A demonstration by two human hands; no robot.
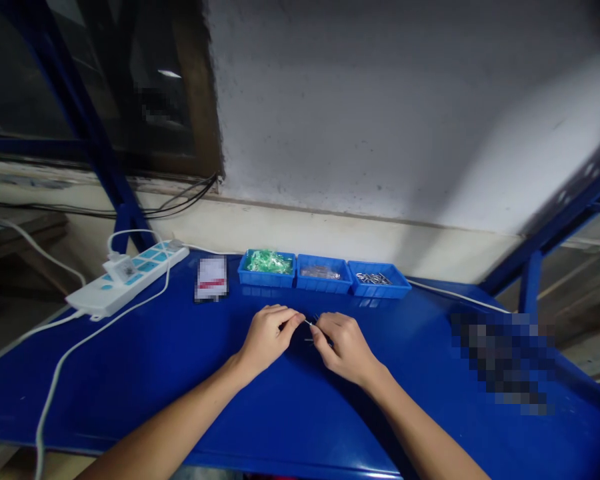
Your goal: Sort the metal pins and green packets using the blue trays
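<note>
Over the middle of the blue table my left hand [273, 331] and my right hand [344, 343] meet, fingertips almost together. Between them runs a thin, pale, rod-like piece [308, 323], pinched at one end by each hand. It is too small to name more exactly. A few slim dark and metallic pieces [309, 341] show beside my right fingers; whether they are held or lie on the table I cannot tell. Beyond the hands stand three blue bins: one of green plastic-wrapped items [269, 261], one of thin clear or greyish pieces [321, 272], one of small metal pieces [373, 278].
The blue table [190, 373] backs onto a wall. A white power strip [130, 277] with a plugged-in adapter lies at the left, its cable [60, 367] trailing over the front edge. Near it is a white and red card or packet [211, 279]. A blurred dark object [503, 360] lies right.
</note>
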